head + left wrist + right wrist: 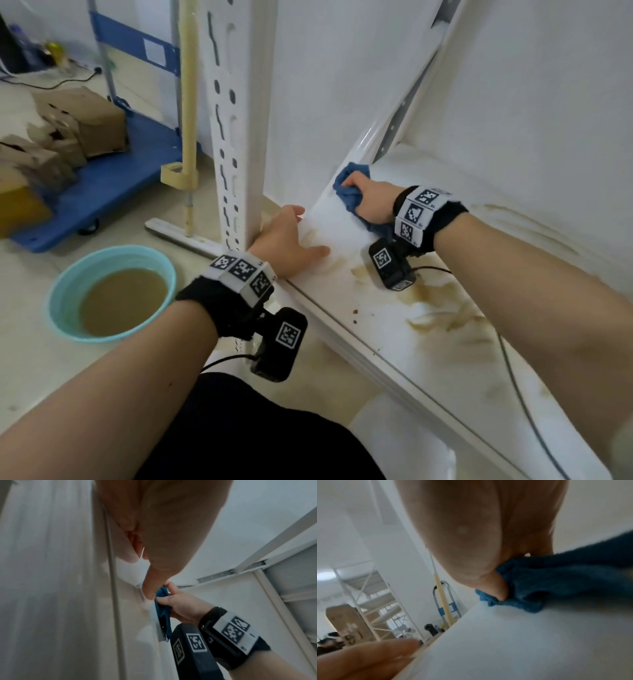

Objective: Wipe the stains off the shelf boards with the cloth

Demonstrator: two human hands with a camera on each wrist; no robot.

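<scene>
A white shelf board (387, 308) runs from lower right toward the far corner, smeared with brown stains (442, 308) across its middle and right. My right hand (368, 202) grips a bunched blue cloth (349, 192) and presses it on the board near the far left corner; the right wrist view shows my thumb dug into the cloth (556, 582). My left hand (291, 240) lies flat with straight fingers on the board's left end, beside the upright post (236, 137). In the left wrist view the cloth (162, 609) hangs from my right hand (181, 608).
A light blue basin (113, 294) of murky brown water stands on the floor to the left. Behind it is a blue trolley (116, 185) with cardboard boxes (78, 126), and a cream mop handle (188, 96). A white back panel (513, 102) closes the shelf behind.
</scene>
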